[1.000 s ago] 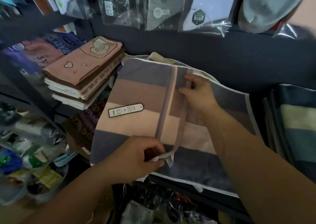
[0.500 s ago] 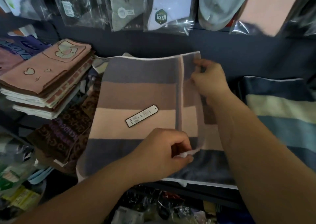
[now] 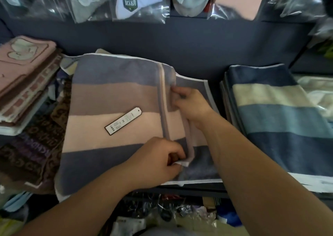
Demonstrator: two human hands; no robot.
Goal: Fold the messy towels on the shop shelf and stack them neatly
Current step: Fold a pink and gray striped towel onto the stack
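A towel [image 3: 115,98] striped grey, mauve and pale pink lies spread on the shelf in the middle of the view, with a white price tag [image 3: 123,123] on its pink stripe. My left hand [image 3: 158,160] pinches the towel's white near corner at its right edge. My right hand [image 3: 191,103] grips the same folded right edge farther back, fingers curled round the hem. A second layer of grey towel [image 3: 200,167] shows beneath, to the right of both hands.
A blue and cream striped towel stack [image 3: 277,120] sits to the right. A pink folded stack [image 3: 25,77] and a brown lettered towel [image 3: 34,151] lie to the left. Bagged goods [image 3: 129,3] hang above the dark back wall; packaged items [image 3: 180,216] fill the shelf below.
The right hand has slid down the towel's right edge from the far corner toward me. The left hand keeps its pinch on the near corner. The camera has turned right.
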